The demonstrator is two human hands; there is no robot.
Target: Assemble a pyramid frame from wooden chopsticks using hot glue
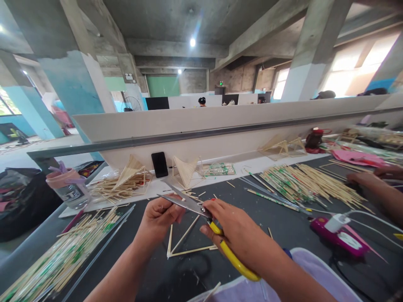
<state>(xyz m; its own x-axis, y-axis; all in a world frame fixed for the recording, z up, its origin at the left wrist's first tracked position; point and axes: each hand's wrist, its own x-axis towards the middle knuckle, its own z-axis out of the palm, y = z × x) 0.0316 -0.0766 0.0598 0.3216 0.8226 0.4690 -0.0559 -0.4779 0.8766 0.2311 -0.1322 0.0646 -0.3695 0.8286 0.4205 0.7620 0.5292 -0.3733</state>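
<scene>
My right hand (231, 222) is closed around the yellow handles of a pair of scissors (237, 262). The blades are parted and point left, across the fingers of my left hand (160, 214). That hand is pinched shut; a small pale tip, apparently the end of a thin wooden stick (183, 200), shows at the blades, the rest hidden by the fingers. Below both hands, a frame of joined sticks (189, 253) forms an angular shape on the dark table.
Bundles of sticks lie at left (78, 247) and right (315, 184). Finished stick models (186, 171), a phone (159, 164) and a pink-lidded cup (71, 188) line the back. A purple power strip (340, 237) sits right, near another person's hand (365, 184).
</scene>
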